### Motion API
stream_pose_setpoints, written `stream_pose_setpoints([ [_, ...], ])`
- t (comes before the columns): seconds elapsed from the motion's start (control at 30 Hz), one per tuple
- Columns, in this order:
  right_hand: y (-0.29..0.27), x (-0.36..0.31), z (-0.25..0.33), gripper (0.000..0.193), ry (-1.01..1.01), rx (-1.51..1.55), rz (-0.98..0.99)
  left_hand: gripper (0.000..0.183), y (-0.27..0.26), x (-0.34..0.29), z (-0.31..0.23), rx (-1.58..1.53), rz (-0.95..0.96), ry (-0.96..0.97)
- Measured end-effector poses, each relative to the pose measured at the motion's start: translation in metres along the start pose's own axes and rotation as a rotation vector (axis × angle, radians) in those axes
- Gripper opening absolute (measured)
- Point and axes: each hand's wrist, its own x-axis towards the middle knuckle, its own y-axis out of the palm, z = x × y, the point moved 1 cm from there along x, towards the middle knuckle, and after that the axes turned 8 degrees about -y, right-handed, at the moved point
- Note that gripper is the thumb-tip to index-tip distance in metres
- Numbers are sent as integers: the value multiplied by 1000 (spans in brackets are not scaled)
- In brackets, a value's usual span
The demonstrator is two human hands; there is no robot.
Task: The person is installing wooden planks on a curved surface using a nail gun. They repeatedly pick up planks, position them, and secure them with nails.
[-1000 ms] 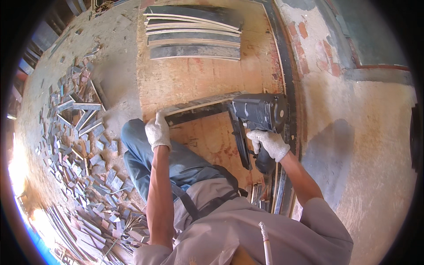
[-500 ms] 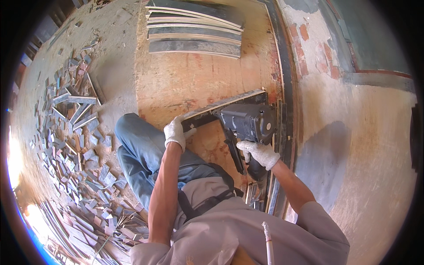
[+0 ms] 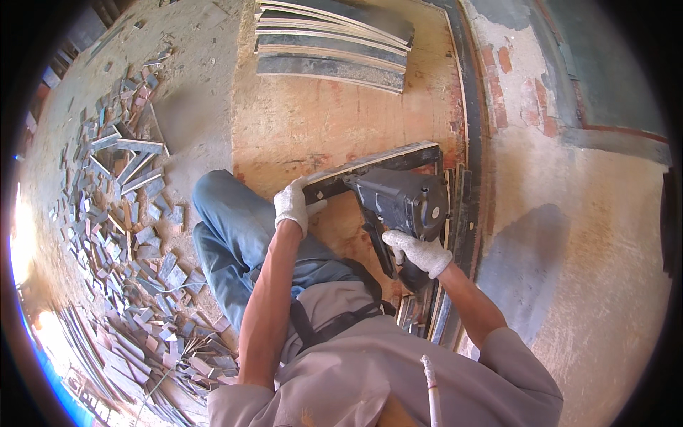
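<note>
A black nail gun (image 3: 398,198) is gripped at its handle by my gloved right hand (image 3: 421,252). Its body lies over the right part of a dark plywood strip (image 3: 370,164) with a pale layered edge. My gloved left hand (image 3: 290,205) holds the strip's left end, thumb pointing right. At the right, the strip meets other long dark strips (image 3: 467,203) running along the wall side. The gun's nose and the spot it points at are hidden behind its body. Under all this lies a reddish-brown plywood sheet (image 3: 313,124).
Several dark plywood strips (image 3: 331,64) lie stacked at the sheet's far end. Small wood offcuts (image 3: 146,235) litter the floor on the left, with long thin strips (image 3: 117,363) at the lower left. A worn wall (image 3: 597,213) with exposed brick stands on the right. My bent knee (image 3: 220,196) is beside the sheet.
The view has shifted slightly, so the stacked strips and the sheet sit a little further right and higher. Both hands keep their holds on the strip and the nail gun.
</note>
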Motion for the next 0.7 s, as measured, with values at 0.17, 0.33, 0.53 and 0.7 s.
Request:
stream_pose_setpoints([
  [0.17, 20, 8, 7, 20, 60, -52, 51, 27, 1, -6, -2, 26, 13, -42],
  [0.33, 27, 8, 10, 20, 46, 46, -3, 27, -3, 0, 0, 31, 43, 23],
  [0.53, 24, 8, -3, 22, 36, -80, 40, 28, -1, 4, 4, -17, 37, 4],
  [0.7, 33, 22, -3, 31, -51, -288, 105, 27, -6, 12, 7, 153, 64, 124],
])
